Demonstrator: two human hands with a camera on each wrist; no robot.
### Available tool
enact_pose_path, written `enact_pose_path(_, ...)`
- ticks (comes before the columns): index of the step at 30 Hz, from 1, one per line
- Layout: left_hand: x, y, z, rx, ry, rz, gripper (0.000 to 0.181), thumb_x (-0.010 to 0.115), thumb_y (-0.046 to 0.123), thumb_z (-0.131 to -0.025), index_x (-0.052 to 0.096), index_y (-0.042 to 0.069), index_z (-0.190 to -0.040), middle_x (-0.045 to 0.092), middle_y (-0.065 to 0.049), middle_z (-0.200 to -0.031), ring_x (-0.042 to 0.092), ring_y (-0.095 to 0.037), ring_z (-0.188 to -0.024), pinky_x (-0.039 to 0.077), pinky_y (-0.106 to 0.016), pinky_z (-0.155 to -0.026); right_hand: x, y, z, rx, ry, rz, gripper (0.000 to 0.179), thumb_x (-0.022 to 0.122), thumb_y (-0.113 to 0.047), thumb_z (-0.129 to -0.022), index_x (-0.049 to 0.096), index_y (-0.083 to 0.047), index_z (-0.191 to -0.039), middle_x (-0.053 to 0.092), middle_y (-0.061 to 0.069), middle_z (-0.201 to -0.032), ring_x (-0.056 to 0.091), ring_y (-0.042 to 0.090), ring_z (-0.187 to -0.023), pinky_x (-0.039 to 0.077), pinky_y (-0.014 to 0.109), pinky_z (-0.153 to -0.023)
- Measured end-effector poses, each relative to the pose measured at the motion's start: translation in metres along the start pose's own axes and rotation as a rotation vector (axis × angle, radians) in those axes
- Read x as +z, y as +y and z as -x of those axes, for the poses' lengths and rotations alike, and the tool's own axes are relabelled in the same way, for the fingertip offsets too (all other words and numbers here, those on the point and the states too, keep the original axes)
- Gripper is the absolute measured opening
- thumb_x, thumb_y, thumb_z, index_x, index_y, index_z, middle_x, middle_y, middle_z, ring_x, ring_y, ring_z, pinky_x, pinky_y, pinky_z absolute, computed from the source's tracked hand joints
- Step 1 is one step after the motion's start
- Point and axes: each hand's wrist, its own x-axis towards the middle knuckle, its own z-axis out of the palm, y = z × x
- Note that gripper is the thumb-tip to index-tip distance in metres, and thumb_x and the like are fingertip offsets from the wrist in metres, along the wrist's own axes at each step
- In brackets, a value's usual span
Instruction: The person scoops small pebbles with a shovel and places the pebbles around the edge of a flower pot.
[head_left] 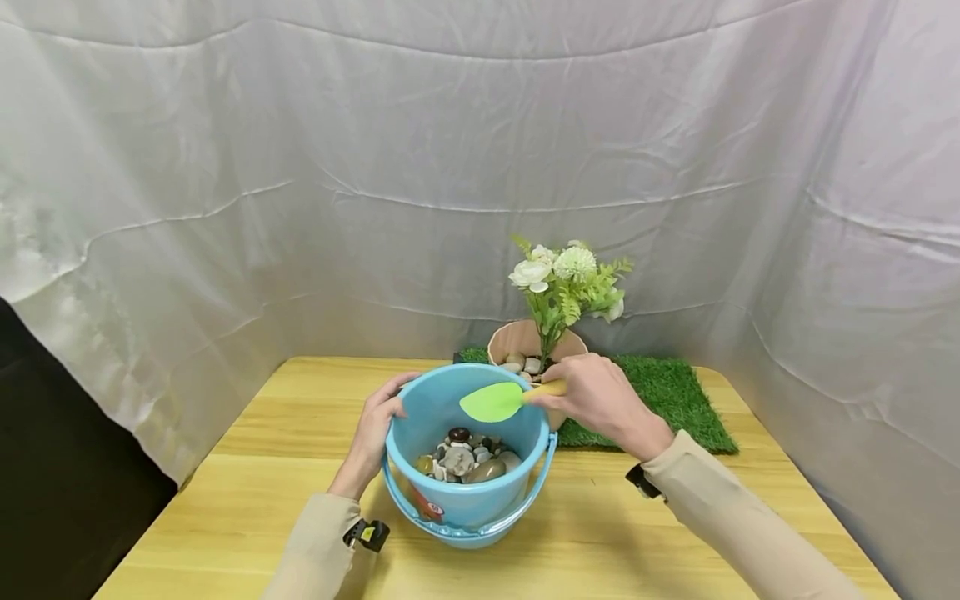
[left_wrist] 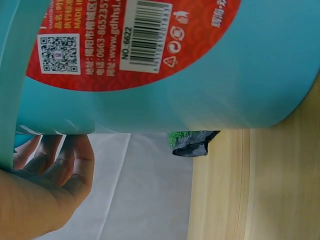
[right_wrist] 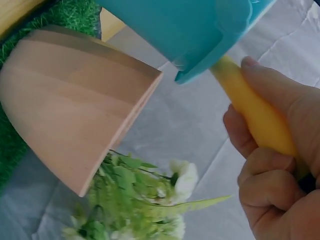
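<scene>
A light blue bucket point(head_left: 491, 504) stands at the middle of the table, with pebbles and larger stones point(head_left: 459, 461) at its bottom. My left hand point(head_left: 371, 437) grips its left rim, thumb over the edge and fingers along the outside; in the left wrist view those fingers point(left_wrist: 82, 165) lie beside the wall. My right hand point(head_left: 607, 400) holds a small trowel point(head_left: 491, 402) by its yellow handle point(right_wrist: 260, 115). The green blade points left above the bucket's opening, and no stone shows on it. The blade is hidden behind the bucket in the right wrist view.
Behind the bucket, a pinkish pot point(head_left: 510, 337) holds stones and white flowers point(head_left: 573, 265) with green leaves. It stands on a green artificial grass mat point(head_left: 667, 400). The bucket's blue handle point(head_left: 540, 483) hangs down in front. Grey curtains point(head_left: 420, 167) surround the wooden table point(head_left: 262, 467).
</scene>
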Motion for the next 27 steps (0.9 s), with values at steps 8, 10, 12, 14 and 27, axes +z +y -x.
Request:
enact_pose_path(8, 0.001, 0.001, -0.001, 0.003, -0.005, -0.005, 0.058, 0.043, 0.003, -0.077, 0.057, 0.009, -0.133, 0.057, -0.019, -0.126, 0.051, -0.034, -0.110, 0.042, -0.039, -0.087, -0.005, -0.012, -0.001, -0.069, -0.027, 0.153, 0.023, 0.078, -0.041, -0.077, 0.065, -0.028, -0.064, 0.044, -0.013, -0.057, 0.040, 0.001, -0.049, 0.032, 0.022, -0.043)
enact_pose_path(10, 0.001, 0.001, -0.001, 0.004, -0.003, -0.004, 0.058, 0.043, 0.003, -0.077, 0.057, 0.009, -0.133, 0.057, -0.019, -0.127, 0.051, -0.033, -0.110, 0.042, -0.039, -0.087, -0.006, -0.015, -0.002, -0.069, -0.042, 0.171, 0.027, 0.079, -0.041, -0.076, 0.060, -0.029, -0.060, 0.042, -0.013, -0.057, 0.040, 0.001, -0.048, 0.031, 0.022, -0.043)
enact_pose_path(12, 0.001, 0.001, -0.001, 0.007, 0.000, -0.002, 0.058, 0.043, 0.002, -0.077, 0.057, 0.009, -0.133, 0.057, -0.018, -0.127, 0.051, -0.032, -0.110, 0.042, -0.039, -0.087, -0.007, -0.018, -0.002, -0.069, -0.066, 0.181, 0.037, 0.080, -0.040, -0.076, 0.051, -0.029, -0.055, 0.038, -0.013, -0.055, 0.038, 0.001, -0.046, 0.029, 0.023, -0.042)
enact_pose_path(14, 0.001, 0.002, -0.001, 0.011, -0.005, 0.002, 0.057, 0.042, 0.002, -0.078, 0.057, 0.008, -0.133, 0.057, -0.019, -0.126, 0.051, -0.032, -0.109, 0.042, -0.038, -0.087, -0.007, -0.021, -0.003, -0.078, -0.084, 0.192, 0.046, 0.082, -0.039, -0.074, 0.042, -0.028, -0.052, 0.033, -0.013, -0.054, 0.035, 0.002, -0.045, 0.027, 0.023, -0.042)
enact_pose_path(27, 0.001, -0.001, 0.000, 0.014, -0.010, -0.009, 0.057, 0.043, 0.003, -0.078, 0.057, 0.009, -0.133, 0.058, -0.018, -0.127, 0.051, -0.033, -0.111, 0.041, -0.038, -0.087, 0.003, -0.032, -0.011, -0.172, -0.170, 0.227, 0.059, 0.084, -0.037, -0.070, 0.029, -0.025, -0.051, 0.020, -0.012, -0.056, 0.025, 0.005, -0.049, 0.019, 0.022, -0.045)
